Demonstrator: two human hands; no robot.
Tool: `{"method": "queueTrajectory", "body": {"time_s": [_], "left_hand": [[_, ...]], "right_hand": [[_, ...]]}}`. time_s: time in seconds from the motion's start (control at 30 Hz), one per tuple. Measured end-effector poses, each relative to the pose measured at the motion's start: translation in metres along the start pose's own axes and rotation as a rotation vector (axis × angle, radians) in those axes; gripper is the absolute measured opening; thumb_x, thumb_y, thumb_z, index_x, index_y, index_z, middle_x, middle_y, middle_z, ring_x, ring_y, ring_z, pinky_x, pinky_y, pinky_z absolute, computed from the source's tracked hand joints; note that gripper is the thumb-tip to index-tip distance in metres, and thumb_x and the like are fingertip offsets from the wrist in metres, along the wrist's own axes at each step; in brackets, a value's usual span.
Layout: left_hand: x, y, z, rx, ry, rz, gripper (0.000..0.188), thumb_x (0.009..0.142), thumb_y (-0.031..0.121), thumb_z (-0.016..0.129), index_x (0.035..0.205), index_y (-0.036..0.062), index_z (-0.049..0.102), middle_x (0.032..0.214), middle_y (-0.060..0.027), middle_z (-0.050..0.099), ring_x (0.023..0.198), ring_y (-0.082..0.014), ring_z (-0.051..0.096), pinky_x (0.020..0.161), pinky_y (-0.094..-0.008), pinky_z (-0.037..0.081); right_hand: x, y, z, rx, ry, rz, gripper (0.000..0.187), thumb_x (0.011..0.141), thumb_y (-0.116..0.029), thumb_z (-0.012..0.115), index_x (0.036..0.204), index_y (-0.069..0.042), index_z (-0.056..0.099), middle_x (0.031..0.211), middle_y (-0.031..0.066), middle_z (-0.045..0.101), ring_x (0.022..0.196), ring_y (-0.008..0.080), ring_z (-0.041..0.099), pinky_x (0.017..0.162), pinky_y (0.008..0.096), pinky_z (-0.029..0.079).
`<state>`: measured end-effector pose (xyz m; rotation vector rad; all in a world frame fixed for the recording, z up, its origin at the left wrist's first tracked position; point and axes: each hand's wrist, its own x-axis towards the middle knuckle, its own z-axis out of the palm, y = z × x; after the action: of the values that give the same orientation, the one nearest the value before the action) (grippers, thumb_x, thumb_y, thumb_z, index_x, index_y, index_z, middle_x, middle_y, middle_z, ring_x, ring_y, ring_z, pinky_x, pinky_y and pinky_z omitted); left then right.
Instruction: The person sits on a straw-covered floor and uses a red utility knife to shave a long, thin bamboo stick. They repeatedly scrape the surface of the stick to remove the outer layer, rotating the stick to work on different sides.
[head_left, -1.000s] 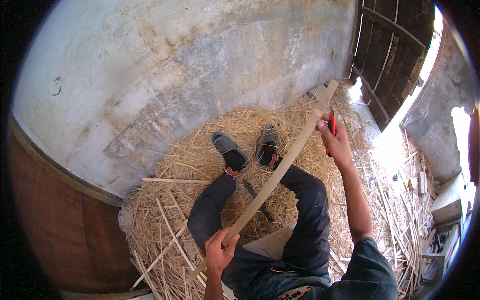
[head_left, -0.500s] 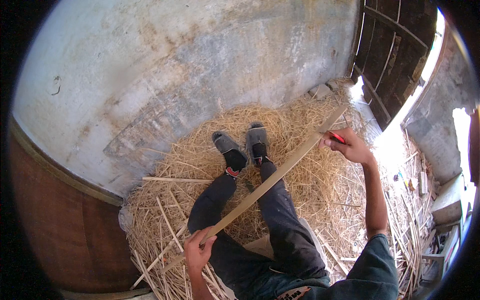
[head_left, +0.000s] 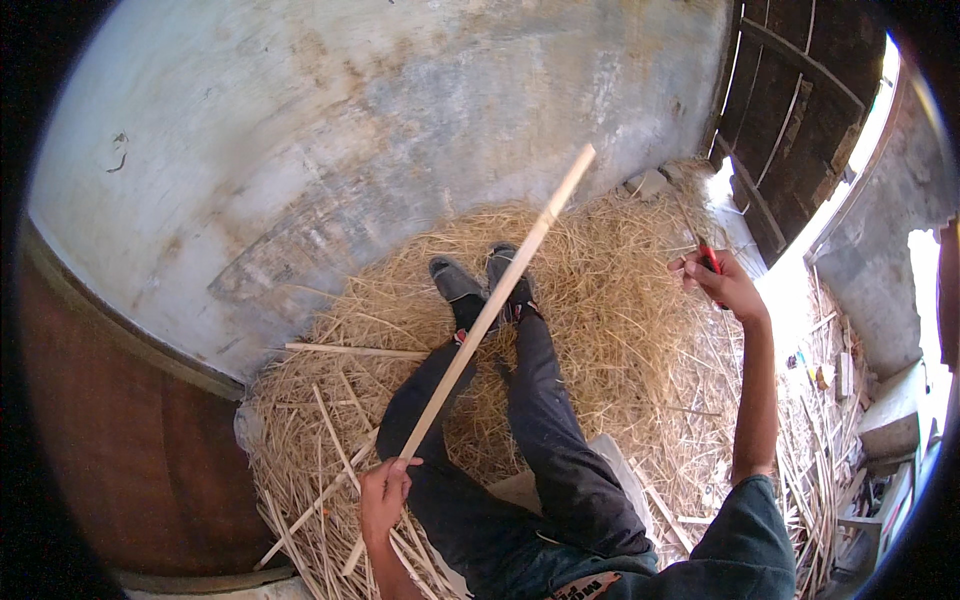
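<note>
My left hand is closed round the lower end of a long, pale bamboo strip. The strip slants up and away over my legs, its far tip in front of the wall. Off to the right, my right hand grips a knife by its red handle. A thin blade appears to point upward from that handle, though it blurs against the straw. Knife and strip are apart. My fingers hide part of the handle and the strip's near end.
Straw and thin shavings cover the floor round my outstretched legs. More split strips lie to the left. A stained wall rises ahead, a dark wooden door at far right, a brown panel at left.
The strip's far end has swung left and up, away from my right hand, and the strip has turned to a narrower side. My right hand has moved slightly right, the knife turning upward.
</note>
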<state>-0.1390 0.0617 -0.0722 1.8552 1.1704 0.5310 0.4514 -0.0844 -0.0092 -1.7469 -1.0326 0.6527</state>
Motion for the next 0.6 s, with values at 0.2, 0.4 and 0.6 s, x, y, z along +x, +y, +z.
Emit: {"method": "queueTrajectory", "body": {"time_s": [0.2,0.4,0.6], "left_hand": [[0.005,0.014,0.027,-0.295,-0.142,-0.079,0.041,0.113,0.029,0.048,0.111,-0.0037,0.072,0.057,0.0016,0.050,0.046,-0.0055,0.043,0.043,-0.0250,0.034],[0.017,0.051,0.065,-0.468,-0.322,-0.035,0.032,0.111,0.025,0.054,0.116,-0.0021,0.070,0.059,-0.0006,0.055,0.046,-0.0048,0.046,0.043,-0.0253,0.036],[0.020,0.082,0.083,-0.476,-0.448,-0.028,0.032,0.111,0.028,0.054,0.113,-0.0002,0.070,0.065,-0.0038,0.064,0.049,-0.0076,0.056,0.044,-0.0249,0.043]], "right_hand": [[-0.007,0.000,0.040,-0.482,0.415,-0.087,0.035,0.100,-0.032,0.070,0.114,-0.001,0.076,0.086,0.0138,0.076,0.079,0.0203,0.072,0.074,0.0386,0.054],[-0.038,-0.051,0.125,0.165,0.104,-0.194,0.031,0.102,-0.024,0.067,0.124,-0.002,0.072,0.101,0.0050,0.075,0.091,0.0137,0.071,0.087,0.0332,0.054],[-0.058,-0.079,0.171,0.299,0.122,-0.142,0.029,0.100,-0.022,0.071,0.120,0.000,0.071,0.092,0.0042,0.073,0.084,0.0114,0.067,0.080,0.0306,0.053]]}}
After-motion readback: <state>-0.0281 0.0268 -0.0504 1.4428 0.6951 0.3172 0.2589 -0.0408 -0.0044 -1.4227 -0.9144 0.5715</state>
